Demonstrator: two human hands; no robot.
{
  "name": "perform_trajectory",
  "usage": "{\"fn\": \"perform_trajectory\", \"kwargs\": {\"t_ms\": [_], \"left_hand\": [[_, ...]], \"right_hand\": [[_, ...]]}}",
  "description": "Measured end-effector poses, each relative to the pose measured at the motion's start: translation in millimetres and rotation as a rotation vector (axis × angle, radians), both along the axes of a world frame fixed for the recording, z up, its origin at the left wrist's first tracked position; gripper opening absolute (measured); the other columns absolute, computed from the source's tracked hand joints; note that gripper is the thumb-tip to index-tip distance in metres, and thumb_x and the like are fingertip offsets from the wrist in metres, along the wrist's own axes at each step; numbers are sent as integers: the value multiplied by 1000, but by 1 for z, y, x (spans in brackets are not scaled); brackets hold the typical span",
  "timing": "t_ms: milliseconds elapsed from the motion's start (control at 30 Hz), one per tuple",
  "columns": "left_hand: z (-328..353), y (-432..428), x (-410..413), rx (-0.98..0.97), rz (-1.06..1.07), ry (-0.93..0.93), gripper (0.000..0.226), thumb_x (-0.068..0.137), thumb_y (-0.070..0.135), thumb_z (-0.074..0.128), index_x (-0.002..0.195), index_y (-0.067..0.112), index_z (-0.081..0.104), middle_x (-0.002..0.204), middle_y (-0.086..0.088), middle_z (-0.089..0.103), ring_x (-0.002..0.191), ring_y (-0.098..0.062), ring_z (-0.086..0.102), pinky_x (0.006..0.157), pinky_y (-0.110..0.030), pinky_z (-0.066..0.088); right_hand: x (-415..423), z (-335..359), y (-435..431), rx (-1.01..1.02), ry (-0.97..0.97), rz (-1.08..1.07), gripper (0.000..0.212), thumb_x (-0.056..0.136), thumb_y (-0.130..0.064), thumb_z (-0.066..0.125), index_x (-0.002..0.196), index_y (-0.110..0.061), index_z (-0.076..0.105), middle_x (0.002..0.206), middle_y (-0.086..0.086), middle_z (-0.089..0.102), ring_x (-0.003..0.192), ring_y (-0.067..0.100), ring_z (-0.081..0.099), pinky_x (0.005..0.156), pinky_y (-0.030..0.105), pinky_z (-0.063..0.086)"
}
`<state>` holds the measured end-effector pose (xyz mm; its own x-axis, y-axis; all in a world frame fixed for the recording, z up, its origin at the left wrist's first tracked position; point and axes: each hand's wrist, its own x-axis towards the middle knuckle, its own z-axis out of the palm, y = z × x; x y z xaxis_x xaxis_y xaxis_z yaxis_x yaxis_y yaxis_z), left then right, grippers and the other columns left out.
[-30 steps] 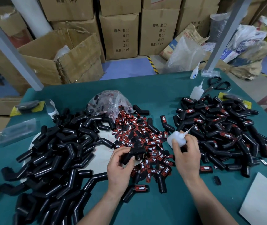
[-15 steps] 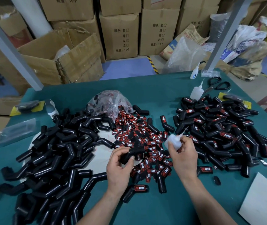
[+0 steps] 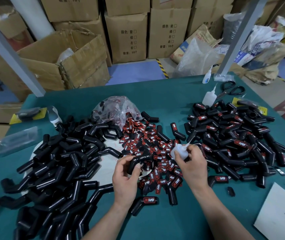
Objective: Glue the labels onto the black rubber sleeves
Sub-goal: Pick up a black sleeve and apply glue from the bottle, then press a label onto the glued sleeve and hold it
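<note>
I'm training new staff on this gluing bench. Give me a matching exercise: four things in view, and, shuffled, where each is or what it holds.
1 left hand
2 right hand
3 scissors
4 label bag

A grips glue bottle
B far right of table
C grips bent black sleeve
D behind loose labels

Pairs: 1-C, 2-A, 3-B, 4-D

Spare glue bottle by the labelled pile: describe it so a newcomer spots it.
On the green table, look far right, where black scissors lie. Just left of them, at the far edge of the labelled sleeve pile, stands the glue bottle. Unlike the blue-labelled bottle behind it, it is plain white.
</note>
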<state>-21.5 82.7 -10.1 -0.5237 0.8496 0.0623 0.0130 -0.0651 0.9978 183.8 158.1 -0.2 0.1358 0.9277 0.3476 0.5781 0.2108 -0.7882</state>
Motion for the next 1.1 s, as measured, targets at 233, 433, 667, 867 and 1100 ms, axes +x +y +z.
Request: {"fn": "perform_trajectory", "kwargs": {"t_ms": [233, 433, 667, 867, 1100], "left_hand": [[2, -1, 1, -24, 15, -28, 48, 92, 2, 74, 106, 47, 68, 107, 11, 72, 95, -11, 70, 82, -21, 58], [0, 1, 0, -29, 45, -66, 42, 94, 5, 73, 107, 44, 67, 109, -3, 73, 98, -22, 72, 82, -29, 59], [3, 0, 1, -58, 43, -108, 40, 94, 4, 72, 108, 42, 67, 109, -8, 72, 96, -26, 71, 86, -43, 60], [4, 0, 1, -46, 39, -53, 41, 94, 5, 72, 108, 43, 66, 107, -5, 72, 95, -23, 70, 84, -33, 58], [6, -1, 1, -47, 33, -34, 42, 93, 4, 72, 107, 44, 65, 110, -5, 71, 98, -24, 69, 86, -36, 58]], "right_hand": [[-3, -3, 3, -61, -84, -5, 31, 84, -21, 80, 103, -19, 56, 95, -10, 57, 84, 10, 57, 67, 11, 40], [5, -1, 9, -161, -46, -34, 37, 84, -27, 80, 112, -18, 57, 101, -7, 59, 93, 18, 62, 73, 31, 53], [-4, 18, -16, 499, -143, 75, 23, 93, -17, 70, 110, -3, 65, 109, 9, 56, 100, 17, 55, 95, 22, 44], [-26, 8, -33, 207, -635, 447, 18, 86, -15, 78, 104, -15, 78, 90, -1, 65, 82, 23, 60, 68, 40, 54], [-30, 8, -34, 6, -702, 469, 21, 81, -29, 81, 101, -26, 77, 94, -7, 60, 88, 21, 60, 72, 35, 46]]}}
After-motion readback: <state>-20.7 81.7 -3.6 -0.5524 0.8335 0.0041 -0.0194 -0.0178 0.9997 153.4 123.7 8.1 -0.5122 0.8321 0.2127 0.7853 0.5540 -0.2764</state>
